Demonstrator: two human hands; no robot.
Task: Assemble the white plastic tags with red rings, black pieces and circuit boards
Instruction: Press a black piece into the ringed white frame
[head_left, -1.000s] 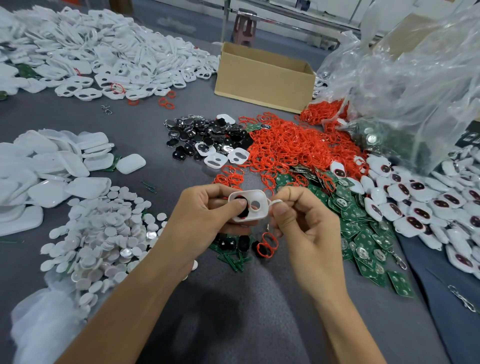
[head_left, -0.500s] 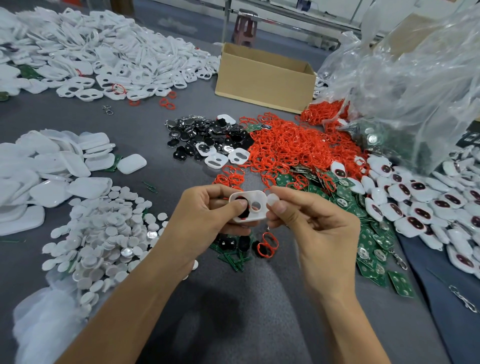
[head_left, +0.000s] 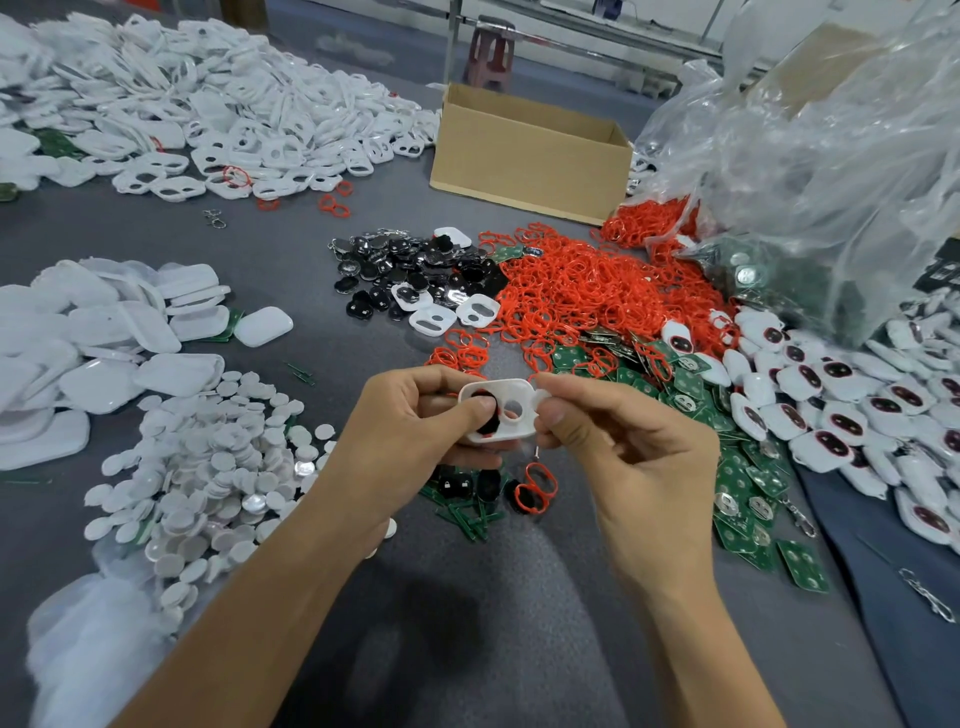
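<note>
A white plastic tag (head_left: 511, 396) with two openings hangs above the table centre, held from both sides. My left hand (head_left: 415, 421) grips its left end, thumb pressing on a black piece in the left opening. My right hand (head_left: 618, 436) pinches the tag's right end. Below them lie a red ring (head_left: 537, 488), black pieces (head_left: 457, 486) and green strips. A heap of red rings (head_left: 587, 296), a pile of black pieces (head_left: 415, 270) and green circuit boards (head_left: 737, 499) lie beyond and to the right.
White discs (head_left: 208, 467) are heaped at the left, white covers (head_left: 88, 338) further left, empty tags (head_left: 218, 114) at the back. An open cardboard box (head_left: 524, 156) stands at the back, a clear plastic bag (head_left: 805, 171) at right, assembled tags (head_left: 857, 410) at far right.
My right hand has shifted its fingers from the tag's right edge further up onto its right corner. The tag and my left hand stay nearly where they were.
</note>
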